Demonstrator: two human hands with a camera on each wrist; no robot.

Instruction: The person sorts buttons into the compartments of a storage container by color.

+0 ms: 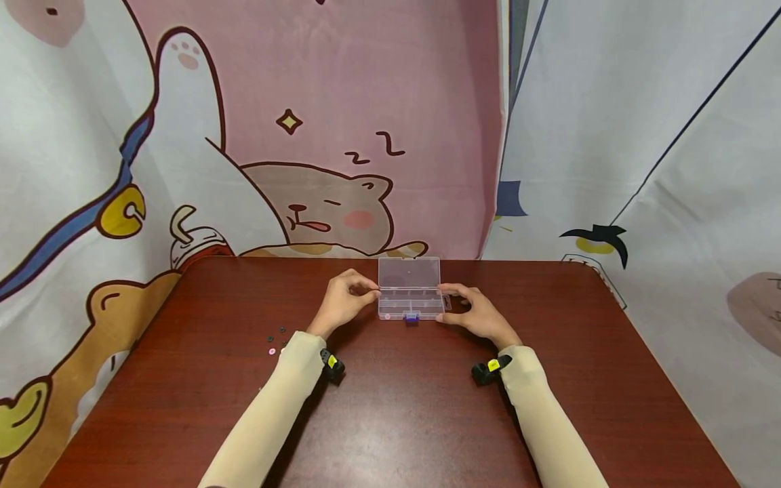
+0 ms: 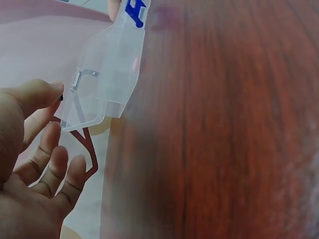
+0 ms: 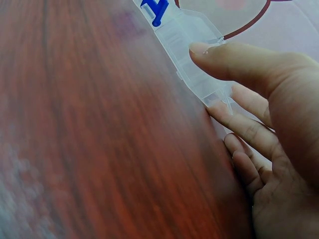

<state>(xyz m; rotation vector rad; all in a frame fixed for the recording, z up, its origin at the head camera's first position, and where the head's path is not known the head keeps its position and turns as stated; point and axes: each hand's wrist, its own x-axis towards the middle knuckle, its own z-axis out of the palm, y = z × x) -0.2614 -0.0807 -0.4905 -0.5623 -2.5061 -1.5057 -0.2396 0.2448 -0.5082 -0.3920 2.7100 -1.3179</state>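
A clear plastic compartment box [image 1: 396,314] rests on a red-brown wooden table [image 1: 390,420], its lid [image 1: 409,272] raised at the back, its blue latch [image 1: 411,320] at the front. At the box's left end, my left hand [image 1: 343,301] pinches a tiny black piece [image 2: 61,97] between thumb and index finger. My right hand [image 1: 482,317] grips the box's right end. A pink bead [image 1: 387,316] shows at the box's front-left corner; loose pink and dark beads [image 1: 272,351] lie left of the box, nearer me.

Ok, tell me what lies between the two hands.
A clear plastic compartment box, its lid open, lies between the left hand and the right hand in the head view.
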